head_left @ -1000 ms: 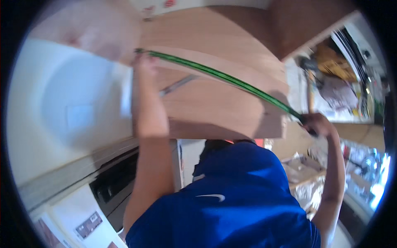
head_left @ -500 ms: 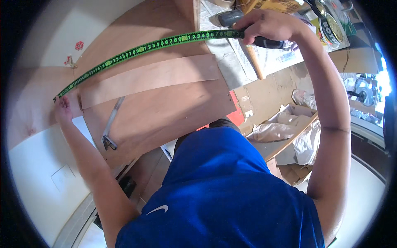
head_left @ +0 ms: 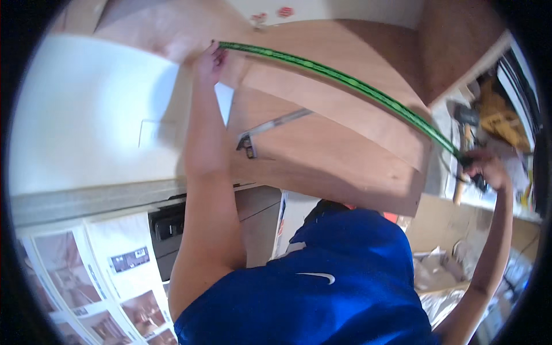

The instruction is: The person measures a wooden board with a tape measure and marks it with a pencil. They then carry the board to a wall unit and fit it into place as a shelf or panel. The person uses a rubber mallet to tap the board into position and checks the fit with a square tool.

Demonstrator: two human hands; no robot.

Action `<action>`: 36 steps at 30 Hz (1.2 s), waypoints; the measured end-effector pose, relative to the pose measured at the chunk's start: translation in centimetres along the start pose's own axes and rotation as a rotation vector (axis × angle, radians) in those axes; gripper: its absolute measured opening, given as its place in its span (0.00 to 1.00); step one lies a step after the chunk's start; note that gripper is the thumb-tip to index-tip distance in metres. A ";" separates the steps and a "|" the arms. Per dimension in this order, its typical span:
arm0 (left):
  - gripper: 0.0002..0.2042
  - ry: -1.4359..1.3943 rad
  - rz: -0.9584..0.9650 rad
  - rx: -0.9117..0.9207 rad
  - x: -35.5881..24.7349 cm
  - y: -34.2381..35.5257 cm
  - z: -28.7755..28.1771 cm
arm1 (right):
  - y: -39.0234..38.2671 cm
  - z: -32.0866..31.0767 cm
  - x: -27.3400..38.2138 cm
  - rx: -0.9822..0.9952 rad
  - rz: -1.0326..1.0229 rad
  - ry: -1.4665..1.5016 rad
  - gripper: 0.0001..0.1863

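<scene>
While the view has swung since a moment ago, the green tape measure (head_left: 345,83) stays stretched across the plywood panel (head_left: 333,144), left hand (head_left: 210,57) pinning its end, right hand (head_left: 483,169) clamped on its case.

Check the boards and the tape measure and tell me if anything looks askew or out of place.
Nothing looks damaged or spilled. The green tape measure runs taut between the left hand and the right hand, across the wooden boards. A metal square lies at a slant on the lower board, unused.
</scene>
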State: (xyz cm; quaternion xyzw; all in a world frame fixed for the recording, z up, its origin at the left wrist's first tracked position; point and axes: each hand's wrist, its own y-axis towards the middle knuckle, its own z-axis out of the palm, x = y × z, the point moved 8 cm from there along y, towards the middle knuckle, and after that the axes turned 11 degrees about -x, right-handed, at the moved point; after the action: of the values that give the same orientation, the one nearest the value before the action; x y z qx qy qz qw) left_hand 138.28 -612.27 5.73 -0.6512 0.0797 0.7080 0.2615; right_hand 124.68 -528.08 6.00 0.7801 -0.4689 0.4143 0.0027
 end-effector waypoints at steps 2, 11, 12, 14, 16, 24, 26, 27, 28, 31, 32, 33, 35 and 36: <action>0.13 0.106 0.014 0.086 -1.1 -2.7 2.8 | -0.6 0.6 0.1 -0.032 -0.010 0.030 0.15; 0.15 0.149 0.094 0.173 -2.1 -5.1 2.8 | -2.9 2.3 1.9 0.028 0.285 0.190 0.24; 0.15 0.151 0.125 0.148 -1.7 -4.7 2.1 | -3.1 2.6 2.9 0.031 0.351 0.242 0.24; 0.16 0.168 0.186 0.114 -1.3 -3.8 1.8 | -3.3 2.8 3.2 0.061 0.374 0.239 0.26; 0.15 0.215 0.233 0.094 -0.7 -3.1 2.7 | -4.7 2.9 2.4 0.061 0.461 0.295 0.26; 0.13 0.867 0.645 0.030 8.6 1.0 3.1 | -2.4 4.4 0.7 0.122 0.616 0.108 0.18; 0.12 0.995 0.762 -0.044 10.0 0.8 3.7 | -0.2 5.2 1.1 0.120 0.468 -0.050 0.16; 0.12 1.041 0.746 -0.074 11.4 1.7 2.4 | 1.0 5.8 0.2 0.109 0.440 -0.022 0.14; 0.12 1.087 0.729 -0.096 12.6 2.3 1.7 | 2.0 6.2 -1.0 0.095 0.418 0.008 0.12; 0.10 1.062 0.883 -0.094 13.1 1.8 3.8 | 2.5 6.9 -3.5 0.113 -0.141 -0.186 0.11; 0.10 1.045 0.836 -0.059 13.9 2.7 3.3 | 2.8 6.5 -5.9 0.123 -0.188 -0.210 0.11; 0.10 1.142 0.914 -0.110 14.3 3.0 2.5 | 3.8 7.3 -4.9 0.181 0.327 -0.147 0.11; 0.11 1.116 0.855 0.017 15.7 3.0 5.9 | 3.3 7.7 -6.9 0.198 0.400 -0.060 0.17; 0.12 1.219 1.038 0.031 15.5 4.5 1.9 | 5.2 7.6 -4.7 0.156 0.404 -0.092 0.19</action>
State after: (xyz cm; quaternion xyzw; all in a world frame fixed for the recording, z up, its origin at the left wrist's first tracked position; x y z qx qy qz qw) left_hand 134.24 -611.09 -9.97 -0.7995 0.5113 0.2576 -0.1816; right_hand 124.77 -530.55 -4.03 0.6864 -0.5815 0.4054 -0.1622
